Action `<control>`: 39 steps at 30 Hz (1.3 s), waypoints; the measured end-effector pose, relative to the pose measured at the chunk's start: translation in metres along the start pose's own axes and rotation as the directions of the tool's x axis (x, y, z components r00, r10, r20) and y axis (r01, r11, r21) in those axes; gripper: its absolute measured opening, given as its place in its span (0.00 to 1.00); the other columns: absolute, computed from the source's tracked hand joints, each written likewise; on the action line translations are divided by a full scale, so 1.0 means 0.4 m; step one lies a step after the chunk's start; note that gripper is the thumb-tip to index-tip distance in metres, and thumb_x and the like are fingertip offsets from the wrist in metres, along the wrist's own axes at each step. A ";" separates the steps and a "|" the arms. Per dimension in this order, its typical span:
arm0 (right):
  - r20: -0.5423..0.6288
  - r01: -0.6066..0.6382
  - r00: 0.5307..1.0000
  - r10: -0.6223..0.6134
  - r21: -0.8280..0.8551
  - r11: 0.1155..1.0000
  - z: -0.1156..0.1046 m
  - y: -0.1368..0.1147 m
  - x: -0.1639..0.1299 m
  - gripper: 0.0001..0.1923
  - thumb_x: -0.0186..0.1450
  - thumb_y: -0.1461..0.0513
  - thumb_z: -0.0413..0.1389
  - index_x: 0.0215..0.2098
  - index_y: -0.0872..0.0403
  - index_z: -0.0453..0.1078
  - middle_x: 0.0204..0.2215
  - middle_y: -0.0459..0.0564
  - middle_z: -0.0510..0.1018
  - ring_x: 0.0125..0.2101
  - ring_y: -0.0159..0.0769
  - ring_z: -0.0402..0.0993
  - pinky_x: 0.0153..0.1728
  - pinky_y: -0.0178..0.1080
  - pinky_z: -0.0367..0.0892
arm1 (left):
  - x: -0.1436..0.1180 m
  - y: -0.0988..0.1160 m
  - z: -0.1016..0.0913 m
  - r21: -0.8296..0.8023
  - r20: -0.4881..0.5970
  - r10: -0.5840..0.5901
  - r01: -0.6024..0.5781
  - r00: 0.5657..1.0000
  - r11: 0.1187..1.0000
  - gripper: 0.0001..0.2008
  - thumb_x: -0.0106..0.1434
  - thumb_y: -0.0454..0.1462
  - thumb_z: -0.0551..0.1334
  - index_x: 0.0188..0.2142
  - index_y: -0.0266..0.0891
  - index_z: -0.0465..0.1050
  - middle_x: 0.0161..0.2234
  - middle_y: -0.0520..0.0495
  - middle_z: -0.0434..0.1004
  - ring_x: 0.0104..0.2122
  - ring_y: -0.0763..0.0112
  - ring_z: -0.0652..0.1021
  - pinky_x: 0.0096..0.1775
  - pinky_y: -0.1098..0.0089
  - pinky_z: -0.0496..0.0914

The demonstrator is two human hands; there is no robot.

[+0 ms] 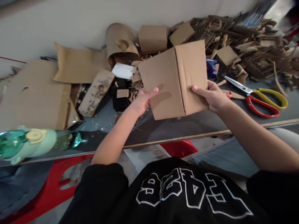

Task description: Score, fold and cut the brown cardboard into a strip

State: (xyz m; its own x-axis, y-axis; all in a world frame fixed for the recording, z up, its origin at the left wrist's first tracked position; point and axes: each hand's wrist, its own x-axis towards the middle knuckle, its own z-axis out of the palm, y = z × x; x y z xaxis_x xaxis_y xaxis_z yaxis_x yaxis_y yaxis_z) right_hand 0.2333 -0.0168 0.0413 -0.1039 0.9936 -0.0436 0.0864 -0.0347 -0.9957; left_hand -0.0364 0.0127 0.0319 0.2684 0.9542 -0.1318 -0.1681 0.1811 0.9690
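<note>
A brown piece of cardboard (161,84) with a dark crease down it is held up over the grey tabletop. My left hand (143,101) grips its left edge, thumb on the near face and the other fingers out of sight behind. On the right edge my right hand (213,95) holds it the same way, thumb across the right panel. Beside my right hand lie scissors (252,93) with one yellow and one red handle. Cardboard scraps and a small black box (121,95) sit left of the held piece.
Heaped cardboard offcuts (252,46) fill the back right. A cardboard tube (121,42) stands by the wall. At left are a large cardboard sheet (35,93), a punched cardboard strip (97,93) and a green bottle (42,140). The table's edge (163,141) runs before me.
</note>
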 end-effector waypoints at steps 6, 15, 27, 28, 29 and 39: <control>-0.090 0.147 0.981 -0.172 -0.235 0.961 0.006 -0.004 -0.023 0.28 0.54 0.40 0.65 0.40 0.51 0.73 0.43 0.51 0.81 0.45 0.49 0.79 0.46 0.54 0.77 | 0.007 -0.044 0.042 0.012 -0.092 0.037 -0.036 0.995 0.999 0.39 0.36 0.55 0.80 0.45 0.40 0.76 0.47 0.40 0.82 0.50 0.49 0.82 0.51 0.53 0.78; -0.277 0.144 0.897 -0.344 -0.552 0.821 0.011 -0.021 -0.052 0.18 0.60 0.46 0.62 0.32 0.49 0.68 0.32 0.51 0.77 0.37 0.47 0.76 0.40 0.52 0.75 | -0.042 0.007 0.093 0.379 -0.153 0.461 -0.379 0.874 0.844 0.26 0.53 0.53 0.74 0.44 0.39 0.77 0.42 0.43 0.83 0.50 0.55 0.81 0.58 0.56 0.74; -0.342 0.138 0.859 -0.380 -0.561 0.816 0.070 0.012 -0.094 0.21 0.63 0.43 0.57 0.42 0.50 0.72 0.38 0.55 0.80 0.41 0.49 0.77 0.45 0.53 0.75 | -0.132 -0.015 0.143 0.526 -0.289 0.489 -0.291 0.823 0.799 0.16 0.58 0.51 0.71 0.33 0.41 0.78 0.33 0.45 0.84 0.42 0.59 0.82 0.50 0.61 0.78; -0.276 0.160 0.888 -0.369 -0.567 0.808 0.049 0.003 -0.087 0.23 0.65 0.43 0.55 0.45 0.51 0.73 0.40 0.54 0.80 0.42 0.48 0.77 0.46 0.52 0.75 | -0.122 -0.018 0.123 0.463 -0.290 0.440 -0.278 0.850 0.842 0.18 0.56 0.52 0.73 0.34 0.41 0.78 0.36 0.44 0.84 0.43 0.58 0.82 0.50 0.60 0.78; -0.203 0.176 0.915 -0.349 -0.577 0.798 0.021 -0.008 -0.080 0.24 0.66 0.43 0.54 0.47 0.51 0.73 0.41 0.54 0.81 0.43 0.47 0.78 0.47 0.51 0.74 | -0.109 -0.020 0.098 0.380 -0.295 0.378 -0.255 0.878 0.889 0.21 0.53 0.53 0.74 0.36 0.40 0.78 0.38 0.44 0.84 0.43 0.57 0.83 0.50 0.60 0.79; -0.060 0.232 0.950 -0.306 -0.519 0.823 -0.051 -0.027 -0.101 0.30 0.66 0.49 0.59 0.63 0.50 0.66 0.60 0.57 0.73 0.53 0.45 0.75 0.40 0.44 0.77 | -0.023 -0.038 0.023 -0.060 -0.244 0.014 -0.029 0.970 0.998 0.30 0.41 0.51 0.78 0.40 0.41 0.76 0.42 0.44 0.83 0.46 0.50 0.83 0.48 0.51 0.80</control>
State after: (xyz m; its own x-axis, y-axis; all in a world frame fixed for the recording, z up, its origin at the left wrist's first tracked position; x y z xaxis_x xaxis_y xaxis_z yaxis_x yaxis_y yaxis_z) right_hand 0.2569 -0.0543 0.0554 -0.0655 0.9612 0.2679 0.5609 0.2575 -0.7868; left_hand -0.0277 -0.0010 0.0202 0.0269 0.9859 -0.1653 -0.2321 0.1670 0.9582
